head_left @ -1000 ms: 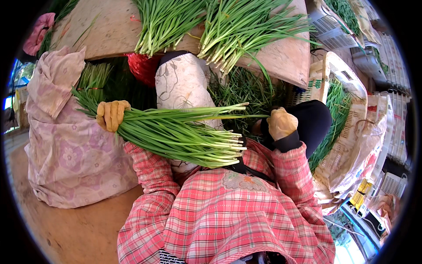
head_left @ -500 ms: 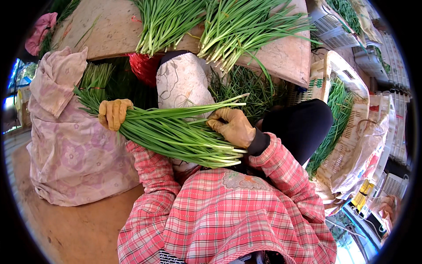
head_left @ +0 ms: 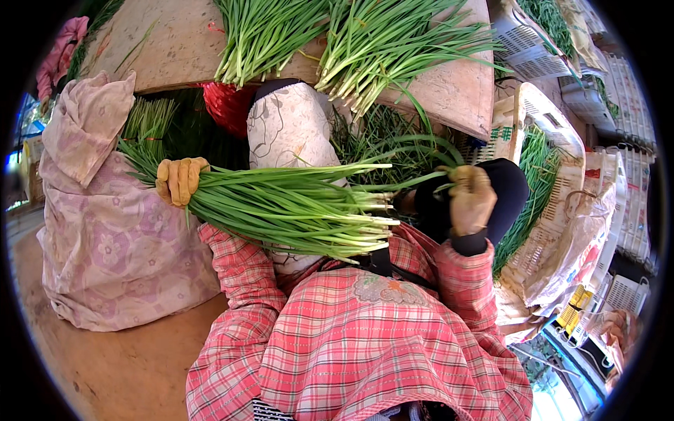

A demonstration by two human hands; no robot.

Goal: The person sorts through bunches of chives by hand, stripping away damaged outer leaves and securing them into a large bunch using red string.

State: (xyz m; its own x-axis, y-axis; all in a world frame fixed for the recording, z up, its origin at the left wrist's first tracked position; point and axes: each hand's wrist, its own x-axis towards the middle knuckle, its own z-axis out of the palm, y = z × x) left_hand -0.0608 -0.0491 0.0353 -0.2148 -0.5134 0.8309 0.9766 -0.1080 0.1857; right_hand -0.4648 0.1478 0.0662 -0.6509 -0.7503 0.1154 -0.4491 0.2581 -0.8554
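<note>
My left hand (head_left: 181, 182), in a tan glove, is closed around the leafy part of a thick bunch of garlic chives (head_left: 281, 203). The bunch lies across my lap with its pale stem ends to the right. Off to the right of those ends, over my dark-trousered knee, my right hand (head_left: 470, 200) is gloved too and somewhat blurred. Its fingers are closed on a few loose chive leaves (head_left: 432, 153), which arc up and to the left of the hand.
Two piles of chives (head_left: 270, 35) rest on the wooden board (head_left: 175, 49) ahead. Under its edge lies a heap of loose leaves (head_left: 382, 137). At left, a floral cloth (head_left: 123, 245) covers something beside more chives (head_left: 149, 126). White crates (head_left: 554, 119) with greens stand at right.
My right hand has moved away from the stem ends to the right, drawing a few leaves out of the bunch. My left hand keeps its hold in about the same place.
</note>
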